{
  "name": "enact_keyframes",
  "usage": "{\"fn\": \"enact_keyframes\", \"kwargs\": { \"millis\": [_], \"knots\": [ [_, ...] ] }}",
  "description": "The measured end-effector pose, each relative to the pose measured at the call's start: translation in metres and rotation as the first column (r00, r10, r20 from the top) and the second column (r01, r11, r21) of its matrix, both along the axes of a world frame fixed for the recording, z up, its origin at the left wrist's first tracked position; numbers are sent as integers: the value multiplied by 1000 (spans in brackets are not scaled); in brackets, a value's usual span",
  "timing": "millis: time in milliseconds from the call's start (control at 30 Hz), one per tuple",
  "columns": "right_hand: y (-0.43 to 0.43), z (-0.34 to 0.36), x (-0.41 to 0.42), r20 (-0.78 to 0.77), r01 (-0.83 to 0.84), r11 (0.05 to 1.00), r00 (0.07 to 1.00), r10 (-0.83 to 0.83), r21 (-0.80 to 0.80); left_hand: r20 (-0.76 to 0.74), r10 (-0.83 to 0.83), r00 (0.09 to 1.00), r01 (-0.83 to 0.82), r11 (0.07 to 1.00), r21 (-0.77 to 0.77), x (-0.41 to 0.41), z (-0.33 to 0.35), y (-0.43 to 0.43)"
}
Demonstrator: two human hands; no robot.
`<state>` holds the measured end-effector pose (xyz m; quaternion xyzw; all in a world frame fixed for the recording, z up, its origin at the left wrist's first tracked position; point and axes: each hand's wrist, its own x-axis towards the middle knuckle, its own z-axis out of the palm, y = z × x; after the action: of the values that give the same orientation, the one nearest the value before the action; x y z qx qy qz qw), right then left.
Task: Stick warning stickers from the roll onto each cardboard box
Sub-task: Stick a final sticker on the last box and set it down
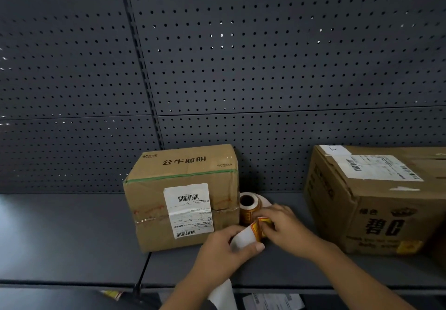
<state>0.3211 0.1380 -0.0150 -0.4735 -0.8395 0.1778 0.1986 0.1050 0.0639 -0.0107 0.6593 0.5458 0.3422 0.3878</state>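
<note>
1. Pinching the white backing strip (242,238) between thumb and curled fingers, the left hand (223,245) holds it just in front of the smaller cardboard box (181,196).
2. The right hand (283,225) has its fingertips closed on an orange-and-yellow warning sticker (260,226) at the strip's upper end. How far it is peeled I cannot tell.
3. The sticker roll (248,204) lies on its side on the grey shelf (60,232), dark core facing the camera, in the gap between the 2 boxes and just beside the smaller one. The right hand hides its lower part.
4. The larger cardboard box (376,198) stands to the right, apart from both hands, with 1 yellow sticker (409,247) low on its front face.
5. A white shipping label (188,209) covers much of the smaller box's front, and a green tape band (181,177) crosses it higher up. A second label (379,167) sits on top of the larger box.
6. Behind everything rises a dark pegboard wall (241,56), with both boxes close against it.
7. Bare backing (224,295) trails down past the left wrist and over the shelf's front edge, near loose papers (272,301) below.
</note>
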Motion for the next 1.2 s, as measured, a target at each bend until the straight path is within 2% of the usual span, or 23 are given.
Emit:
{"fn": "enact_keyframes", "kwargs": {
  "millis": [67, 133, 233, 367, 467, 700, 833, 1000, 1200],
  "knots": [
    [1, 2, 1, 1, 7, 1000, 1000, -7, 4, -70, -14, 997, 15, 1000, 14, 1, 0, 1],
    [1, 4, 2, 11, 1, 1000, 1000, -1, 5, -78, -34, 996, 35, 999, 12, 1, -2, 4],
    [-2, 4, 5, -18, -20, 999, 1000, 21, 44, 53, 2, 999, 1, 998, -62, -1, -3, 7],
    [-9, 10, 8, -243, -69, 996, 967, 82, 61, 192, 34, 981, -8, 991, -136, -6, -3, 10],
    [-16, 17, 0, -342, -150, 988, 927, 154, 38, 282, 30, 959, 19, 986, -166, -8, -1, 13],
    [-25, 20, -8, -391, -174, 984, 908, 150, -27, 495, 45, 868, 79, 971, -227, -6, 5, 12],
    [-25, 16, -5, -462, -199, 976, 876, 138, -84, 468, 18, 884, 110, 963, -245, -6, 9, 9],
    [-26, 14, -4, -500, -187, 982, 854, 144, -36, 403, -28, 915, 133, 963, -236, -8, 17, 11],
    [-28, 6, -1, -463, -155, 987, 872, 161, 51, 299, -73, 951, 137, 970, -200, -6, 18, 11]
  ]
}}
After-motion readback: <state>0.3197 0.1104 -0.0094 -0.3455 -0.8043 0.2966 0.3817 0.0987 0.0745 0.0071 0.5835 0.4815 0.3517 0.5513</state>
